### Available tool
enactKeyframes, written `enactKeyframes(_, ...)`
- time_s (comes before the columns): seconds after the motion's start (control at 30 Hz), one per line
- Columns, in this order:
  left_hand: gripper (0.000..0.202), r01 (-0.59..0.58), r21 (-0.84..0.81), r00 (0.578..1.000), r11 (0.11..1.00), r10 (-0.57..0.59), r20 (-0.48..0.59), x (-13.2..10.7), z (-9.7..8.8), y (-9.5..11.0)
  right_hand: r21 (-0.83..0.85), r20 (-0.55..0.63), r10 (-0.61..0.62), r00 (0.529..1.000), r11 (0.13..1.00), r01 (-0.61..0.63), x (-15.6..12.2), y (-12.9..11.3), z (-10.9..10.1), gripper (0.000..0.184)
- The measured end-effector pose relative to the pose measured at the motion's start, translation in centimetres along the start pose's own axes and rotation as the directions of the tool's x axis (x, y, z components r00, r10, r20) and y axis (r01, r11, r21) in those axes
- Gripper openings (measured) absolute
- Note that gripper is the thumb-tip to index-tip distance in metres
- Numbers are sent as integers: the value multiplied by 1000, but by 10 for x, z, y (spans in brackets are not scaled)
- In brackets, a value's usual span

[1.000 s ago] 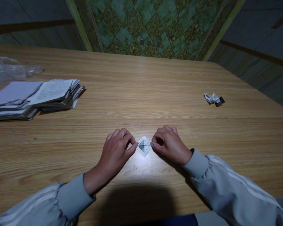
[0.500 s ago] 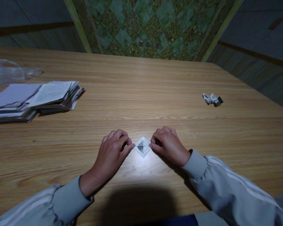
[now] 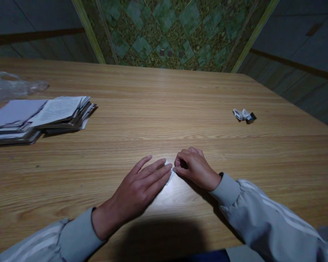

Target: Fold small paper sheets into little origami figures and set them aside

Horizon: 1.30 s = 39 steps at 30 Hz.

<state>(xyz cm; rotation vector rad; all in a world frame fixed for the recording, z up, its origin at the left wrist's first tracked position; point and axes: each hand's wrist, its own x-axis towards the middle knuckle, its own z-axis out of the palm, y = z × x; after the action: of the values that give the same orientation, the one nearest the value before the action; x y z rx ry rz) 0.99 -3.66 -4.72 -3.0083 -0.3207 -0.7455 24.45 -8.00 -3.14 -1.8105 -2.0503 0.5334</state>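
Observation:
A small folded piece of paper (image 3: 168,182) lies on the wooden table, mostly covered by my left hand (image 3: 142,185). That hand is flat, its fingers stretched out over the paper toward the right. My right hand (image 3: 195,167) pinches the paper's right corner between thumb and forefinger, with the other fingers curled. Only a thin strip of the paper's edge shows past the left fingertips.
Stacks of cut paper (image 3: 57,114) stand at the left, with a clear plastic bag (image 3: 13,87) behind them. A small folded paper shape (image 3: 244,115) rests on the right side of the table (image 3: 164,102). Beyond the far edge is a green tiled wall (image 3: 164,29).
My left hand has let go of the paper's left corner, opened, and moved right to lie flat over the paper. The right hand keeps its pinch at the right corner.

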Motion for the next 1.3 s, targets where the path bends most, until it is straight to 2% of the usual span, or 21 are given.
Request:
enactKeyframes(0.17, 36, 60, 14, 995, 998, -61, 74, -7, 10, -4, -27, 6, 32, 999, 999, -32, 1, 3, -2, 16)
enactKeyframes(0.33, 36, 70, -12, 994, 997, -69, 80, -9, 12, -7, -95, -13, 104, 994, 990, -105, 4, 9, -6, 29)
enactKeyframes(0.5, 37, 58, -24, 995, 998, -56, 77, -8, 11, -7, -66, -27, -5, 1000, 998, 3, 4, 11, -6, 26)
enactKeyframes(0.63, 38, 66, -30, 992, 997, -62, 112, -9, 12, -8, 36, -39, -122, 992, 992, 123, 3, 7, 0, 18)
enactKeyframes(0.73, 41, 85, -47, 987, 995, -78, 140, -11, 13, -8, 86, -75, -93, 993, 991, 99, 3, 2, 9, 9)
enactKeyframes(0.9, 48, 125, -43, 975, 991, -115, 192, -11, 11, -7, -9, -105, -35, 994, 999, 34, 4, -5, 16, 11)
enactKeyframes(1.07, 49, 150, 16, 965, 989, -150, 216, -15, 10, -10, -106, -52, -58, 997, 993, 52, 2, -9, 11, 6)
enactKeyframes(1.2, 51, 183, 37, 952, 982, -186, 244, -18, 10, -12, -117, -34, -80, 996, 990, 75, 1, -9, 8, 5)
enactKeyframes(1.3, 52, 188, 30, 950, 982, -189, 247, -19, 11, -12, -125, -52, -160, 986, 980, 153, 2, -7, 9, 4)
